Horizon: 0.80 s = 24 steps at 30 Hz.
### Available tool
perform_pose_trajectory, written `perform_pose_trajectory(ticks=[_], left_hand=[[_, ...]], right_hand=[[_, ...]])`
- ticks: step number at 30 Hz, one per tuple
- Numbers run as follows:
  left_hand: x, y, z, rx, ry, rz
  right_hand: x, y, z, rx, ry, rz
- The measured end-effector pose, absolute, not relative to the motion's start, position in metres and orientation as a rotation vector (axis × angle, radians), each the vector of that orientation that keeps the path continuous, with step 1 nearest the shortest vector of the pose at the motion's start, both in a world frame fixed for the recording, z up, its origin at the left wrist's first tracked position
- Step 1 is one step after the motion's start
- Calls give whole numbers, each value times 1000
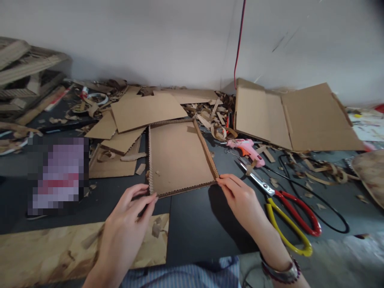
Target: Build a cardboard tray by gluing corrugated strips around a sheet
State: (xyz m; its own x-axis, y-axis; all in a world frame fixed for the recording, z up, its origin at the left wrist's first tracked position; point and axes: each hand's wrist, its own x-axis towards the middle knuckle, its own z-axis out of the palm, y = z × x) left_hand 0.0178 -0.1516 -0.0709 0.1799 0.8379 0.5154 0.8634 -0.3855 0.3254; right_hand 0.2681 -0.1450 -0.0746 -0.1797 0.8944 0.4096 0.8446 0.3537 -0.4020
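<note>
A shallow cardboard tray [180, 156] with low corrugated walls lies in the middle of the dark table. My left hand [132, 214] grips its near left corner, the thumb and fingertips pinching the wall. At the near right corner, my right hand [238, 196] pinches the wall between thumb and fingers. To the right of the tray lies a pink hot glue gun [247, 151] with an orange trigger. Large scissors [279, 200], with one red and one yellow handle, rest open beside my right hand.
Cardboard sheets [147, 110] and scraps pile up behind the tray. A folded cardboard piece [321, 120] leans at the back right. A black cable [330, 216] loops near the scissors. A wooden board [45, 248] lies front left, below a pixelated object [61, 176].
</note>
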Motion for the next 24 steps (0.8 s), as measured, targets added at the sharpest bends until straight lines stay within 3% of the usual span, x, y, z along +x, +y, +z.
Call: perform_pose_trajectory(ticks=[5,9,12,18,24], left_hand=[[16,-157,-62,-2476,-1624,-1143],[15,-161,-55,-2473,-1565,-1263],[12,-162,-53,-2437,-1583,-1264],[2,-163,-55,-2313,-1640,-1188],[-2,-161,-60,-2271,-1896,-1134]], right_hand=[[289,-153,-47,-1564,-1930,-56],[335,-133,-27,-1845,-1952,-260],[365,-103,-28,-2194,-1965,-101],[380,-63,-44,-2256,-1955,180],[388,-65,-29,-2212,-1902,410]])
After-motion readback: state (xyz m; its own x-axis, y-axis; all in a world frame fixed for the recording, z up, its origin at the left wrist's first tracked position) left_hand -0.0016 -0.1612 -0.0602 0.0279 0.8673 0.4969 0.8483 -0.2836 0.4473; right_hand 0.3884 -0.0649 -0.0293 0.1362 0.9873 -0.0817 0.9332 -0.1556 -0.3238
